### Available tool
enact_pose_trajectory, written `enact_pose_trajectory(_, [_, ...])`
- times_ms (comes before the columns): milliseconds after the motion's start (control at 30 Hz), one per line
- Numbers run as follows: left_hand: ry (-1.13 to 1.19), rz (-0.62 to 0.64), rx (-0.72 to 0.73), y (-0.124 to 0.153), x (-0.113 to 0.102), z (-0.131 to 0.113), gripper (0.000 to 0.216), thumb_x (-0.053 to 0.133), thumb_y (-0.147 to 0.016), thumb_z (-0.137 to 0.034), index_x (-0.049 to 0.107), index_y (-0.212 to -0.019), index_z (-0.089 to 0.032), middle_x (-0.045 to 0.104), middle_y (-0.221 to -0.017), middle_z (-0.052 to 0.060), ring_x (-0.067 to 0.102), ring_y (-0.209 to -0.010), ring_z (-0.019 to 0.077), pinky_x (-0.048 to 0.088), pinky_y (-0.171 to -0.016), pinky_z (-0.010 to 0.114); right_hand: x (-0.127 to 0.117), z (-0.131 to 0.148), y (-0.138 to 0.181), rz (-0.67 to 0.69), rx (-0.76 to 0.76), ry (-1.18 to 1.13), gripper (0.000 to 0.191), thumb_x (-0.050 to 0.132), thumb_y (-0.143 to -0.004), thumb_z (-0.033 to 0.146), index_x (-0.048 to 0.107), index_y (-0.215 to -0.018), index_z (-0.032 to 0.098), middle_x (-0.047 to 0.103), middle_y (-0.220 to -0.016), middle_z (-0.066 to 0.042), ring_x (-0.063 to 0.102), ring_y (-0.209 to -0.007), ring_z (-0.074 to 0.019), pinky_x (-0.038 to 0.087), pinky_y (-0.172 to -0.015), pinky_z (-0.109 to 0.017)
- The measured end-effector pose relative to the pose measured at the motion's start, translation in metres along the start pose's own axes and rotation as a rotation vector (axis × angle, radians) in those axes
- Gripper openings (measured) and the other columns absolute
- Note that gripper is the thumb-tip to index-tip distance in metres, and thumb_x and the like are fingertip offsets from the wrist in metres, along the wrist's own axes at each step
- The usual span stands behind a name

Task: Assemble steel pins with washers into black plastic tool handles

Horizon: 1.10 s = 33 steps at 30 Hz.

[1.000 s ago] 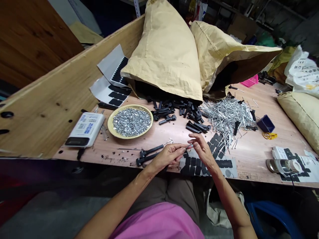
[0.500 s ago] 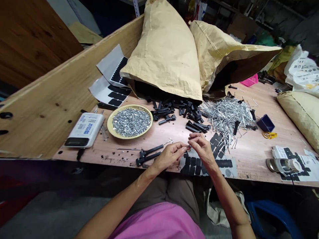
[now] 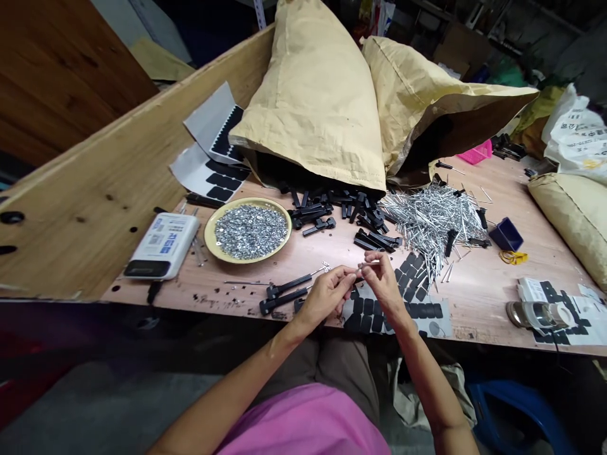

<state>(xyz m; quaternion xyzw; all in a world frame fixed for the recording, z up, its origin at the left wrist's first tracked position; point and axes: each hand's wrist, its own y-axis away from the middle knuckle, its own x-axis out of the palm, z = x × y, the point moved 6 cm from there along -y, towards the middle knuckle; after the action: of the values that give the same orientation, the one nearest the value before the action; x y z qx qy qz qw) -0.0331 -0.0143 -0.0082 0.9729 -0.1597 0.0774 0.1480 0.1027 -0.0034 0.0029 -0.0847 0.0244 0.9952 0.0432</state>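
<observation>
My left hand (image 3: 327,292) and my right hand (image 3: 382,282) meet fingertip to fingertip just above the table's front edge. Both pinch a small thin metal piece (image 3: 360,270) between them; it is too small to name for sure. Under my hands lies a sheet of black foam pads (image 3: 417,311). Two black plastic parts with metal pins (image 3: 284,294) lie just left of my left hand. A yellow dish of small silver washers (image 3: 248,230) stands further left. A heap of silver pins (image 3: 429,218) lies beyond my right hand.
Black plastic parts (image 3: 341,212) spill from a big brown paper sack (image 3: 317,101); a second sack (image 3: 427,95) lies to its right. A white device (image 3: 164,245) sits at the left by a wooden side board (image 3: 118,170). A blue cup (image 3: 506,235) and tape roll (image 3: 524,315) are at right.
My hands have drawn a little closer together and up. My right hand's fingers, spread a second ago, have closed into a pinch against my left fingertips.
</observation>
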Motion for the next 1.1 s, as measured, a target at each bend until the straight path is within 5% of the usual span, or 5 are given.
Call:
enact_pose_trajectory(167, [0.098, -0.103, 0.065, 0.000, 0.002, -0.009, 0.029, 0.063, -0.075, -0.045, 0.057, -0.082, -0.017, 0.065, -0.070, 0.002, 0.061, -0.072, 0.0147, 0.047, -0.071, 0.025, 0.005, -0.011, 0.025, -0.045, 0.058, 0.018, 0.033, 0.063, -0.076, 0.052, 0.051, -0.078, 0.022, 0.058, -0.075, 0.001, 0.059, -0.070, -0.0138, 0.050, -0.067, -0.026])
enact_pose_trajectory(300, [0.155, -0.154, 0.074, 0.002, 0.011, -0.005, 0.028, 0.067, -0.071, -0.043, 0.062, -0.080, -0.016, 0.067, -0.091, 0.006, 0.061, -0.079, 0.0160, 0.048, -0.072, 0.027, 0.012, -0.015, 0.050, 0.065, 0.075, -0.063, 0.032, 0.055, -0.082, 0.049, 0.053, -0.100, 0.023, 0.059, -0.071, 0.003, 0.057, -0.053, -0.0104, 0.047, -0.053, -0.023])
enact_pose_trajectory(467, [0.144, -0.226, 0.131, 0.007, 0.022, 0.008, 0.019, 0.069, -0.069, -0.035, 0.065, -0.069, -0.017, 0.063, -0.096, 0.007, 0.060, -0.093, 0.0184, 0.047, -0.078, 0.027, -0.002, -0.008, 0.069, 0.103, 0.124, 0.237, 0.028, 0.042, -0.089, 0.039, 0.058, -0.108, 0.025, 0.057, -0.064, 0.005, 0.049, -0.041, -0.0100, 0.040, -0.047, -0.024])
enact_pose_trajectory(767, [0.129, -0.083, 0.135, 0.018, 0.052, 0.024, 0.012, 0.069, -0.068, -0.029, 0.068, -0.068, -0.017, 0.064, -0.089, 0.006, 0.060, -0.088, 0.0172, 0.047, -0.075, 0.026, -0.021, -0.007, 0.110, -0.154, 0.206, 0.682, 0.038, 0.029, -0.094, 0.044, 0.060, -0.105, 0.026, 0.063, -0.074, 0.000, 0.057, -0.061, -0.0152, 0.038, -0.057, -0.024])
enact_pose_trajectory(1100, [-0.150, 0.081, -0.075, 0.035, 0.053, 0.077, 0.030, 0.063, -0.070, -0.039, 0.072, -0.086, -0.016, 0.062, -0.074, 0.002, 0.053, -0.056, 0.0108, 0.044, -0.051, 0.023, -0.036, -0.047, 0.153, -0.062, 0.399, 0.818, 0.034, 0.026, -0.095, 0.031, 0.058, -0.092, 0.021, 0.063, -0.076, -0.001, 0.055, -0.063, -0.0123, 0.033, -0.056, -0.021])
